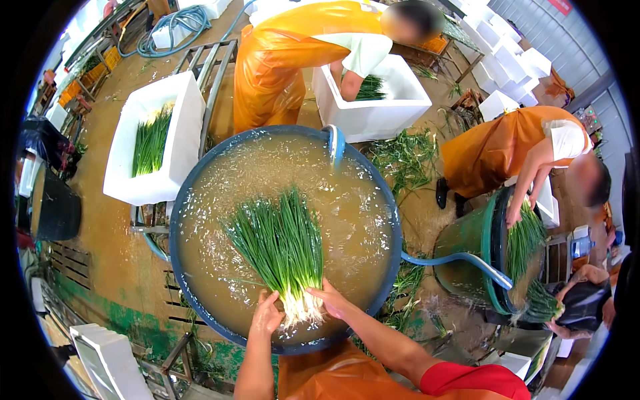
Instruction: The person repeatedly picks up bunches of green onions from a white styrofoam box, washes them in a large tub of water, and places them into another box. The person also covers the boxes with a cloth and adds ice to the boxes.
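Observation:
A large bunch of green onions (285,240) lies over the muddy water of a round blue tub (176,235) before me. Its white, rooted ends point towards me and its green leaves fan out away from me. My left hand (267,311) grips the bunch at the left of the white ends, with the thumb on top. On the other side, my right hand (330,299) holds the white stems. The fingers under the bunch are partly hidden. A blue hose (336,142) hangs over the tub's far rim into the water.
Beyond the tub, a person in an orange apron (272,65) bends over a white foam box (380,117). Another foam box (150,185) with green onions stands left on a metal rack (217,55). Rightward, people handle green onions at a green tub (462,250). Leaf scraps (407,157) litter the wet floor.

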Available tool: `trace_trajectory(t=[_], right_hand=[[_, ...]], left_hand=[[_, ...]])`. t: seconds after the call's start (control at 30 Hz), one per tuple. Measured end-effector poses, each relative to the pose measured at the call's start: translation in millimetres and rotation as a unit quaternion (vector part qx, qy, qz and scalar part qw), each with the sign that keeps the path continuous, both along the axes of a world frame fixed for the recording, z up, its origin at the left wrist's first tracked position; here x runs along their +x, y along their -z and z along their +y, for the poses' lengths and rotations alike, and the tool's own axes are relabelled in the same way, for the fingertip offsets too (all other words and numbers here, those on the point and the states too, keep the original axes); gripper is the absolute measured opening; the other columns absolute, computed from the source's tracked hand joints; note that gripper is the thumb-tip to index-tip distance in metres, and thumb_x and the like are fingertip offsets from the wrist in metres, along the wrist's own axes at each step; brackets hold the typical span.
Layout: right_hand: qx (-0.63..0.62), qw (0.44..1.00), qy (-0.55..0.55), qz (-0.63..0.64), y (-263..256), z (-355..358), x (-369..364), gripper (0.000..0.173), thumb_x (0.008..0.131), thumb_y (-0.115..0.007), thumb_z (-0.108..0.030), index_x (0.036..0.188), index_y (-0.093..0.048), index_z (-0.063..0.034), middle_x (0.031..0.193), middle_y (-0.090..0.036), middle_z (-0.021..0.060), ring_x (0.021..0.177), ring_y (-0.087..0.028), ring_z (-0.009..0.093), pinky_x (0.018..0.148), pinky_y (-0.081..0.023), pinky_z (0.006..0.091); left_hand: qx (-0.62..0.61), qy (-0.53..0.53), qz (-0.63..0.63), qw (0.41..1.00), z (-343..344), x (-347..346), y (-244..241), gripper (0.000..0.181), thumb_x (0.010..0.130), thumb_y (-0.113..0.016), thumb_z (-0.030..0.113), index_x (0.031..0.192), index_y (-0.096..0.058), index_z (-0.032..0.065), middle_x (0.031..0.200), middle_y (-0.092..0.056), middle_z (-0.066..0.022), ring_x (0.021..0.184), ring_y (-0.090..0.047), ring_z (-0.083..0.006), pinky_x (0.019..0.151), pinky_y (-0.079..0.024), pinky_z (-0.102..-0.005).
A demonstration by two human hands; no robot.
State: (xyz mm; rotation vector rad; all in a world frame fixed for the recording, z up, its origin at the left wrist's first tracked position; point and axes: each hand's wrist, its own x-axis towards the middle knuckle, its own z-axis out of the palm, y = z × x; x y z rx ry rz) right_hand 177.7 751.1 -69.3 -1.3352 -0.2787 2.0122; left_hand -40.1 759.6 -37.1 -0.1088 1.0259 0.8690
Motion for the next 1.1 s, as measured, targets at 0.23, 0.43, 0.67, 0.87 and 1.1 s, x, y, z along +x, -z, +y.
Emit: trace_trajectory(t=[0.23, 0.43, 0.67, 0.87, 1.1], right_hand=[[-0.006, 0.984, -0.167, -0.063, 51.8, 51.3, -4.3, 0.047, 0.096, -0.070, -0.025, 0.134, -0.058, -0.0008, 0.125, -0.066, 0.0137, 0.110, -0.063, 0.021, 0.094, -0.050, 0.0347], [0.007, 0.966, -0.252, -0.051, 121.3, -34.0, 33.3, 0.047, 0.098, -0.064, -0.021, 0.138, -0.055, 0.0006, 0.135, -0.060, 0.0169, 0.113, -0.063, 0.024, 0.096, -0.051, 0.0346], [-0.012, 0.955, -0.258, -0.147, 88.8, -44.8, 31.7, 0.041, 0.096, -0.067, -0.017, 0.134, -0.060, -0.0034, 0.130, -0.064, 0.0143, 0.109, -0.063, 0.020, 0.093, -0.051, 0.0338], [0.121, 0.976, -0.161, 0.084, 110.9, -86.1, 41.7, 0.033, 0.090, -0.073, -0.016, 0.119, -0.069, -0.0028, 0.092, -0.068, 0.0043, 0.074, -0.055, 0.012, 0.061, -0.042, 0.0306], [0.013, 0.989, -0.121, 0.085, 105.7, -73.5, 30.6, 0.037, 0.089, -0.073, -0.008, 0.125, -0.065, -0.0022, 0.115, -0.069, 0.0105, 0.101, -0.066, 0.019, 0.087, -0.053, 0.0337]], left_hand=[[-0.051, 0.199, 0.164, 0.965, 49.1, 24.8, 88.6, 0.038, 0.095, -0.070, 0.023, 0.123, -0.062, -0.0012, 0.111, -0.069, -0.0159, 0.087, -0.068, -0.0256, 0.077, -0.057, -0.0394], [-0.041, 0.447, 0.335, 0.828, -95.8, 0.6, 192.0, 0.041, 0.099, -0.061, 0.027, 0.128, -0.059, -0.0022, 0.118, -0.067, -0.0162, 0.099, -0.066, -0.0274, 0.080, -0.057, -0.0433], [0.022, 0.280, 0.074, 0.957, -63.2, 1.5, 155.8, 0.032, 0.098, -0.058, 0.019, 0.117, -0.065, -0.0065, 0.109, -0.071, -0.0168, 0.101, -0.068, -0.0299, 0.079, -0.059, -0.0477], [-0.078, 0.501, 0.340, 0.792, -113.3, 2.8, 182.4, 0.054, 0.086, -0.073, 0.037, 0.124, -0.065, -0.0013, 0.117, -0.071, -0.0124, 0.099, -0.067, -0.0321, 0.088, -0.054, -0.0502], [-0.003, 0.267, 0.012, 0.964, -92.0, -4.4, 186.0, 0.047, 0.092, -0.068, 0.011, 0.135, -0.054, -0.0009, 0.118, -0.068, -0.0180, 0.101, -0.069, -0.0310, 0.085, -0.060, -0.0465]])
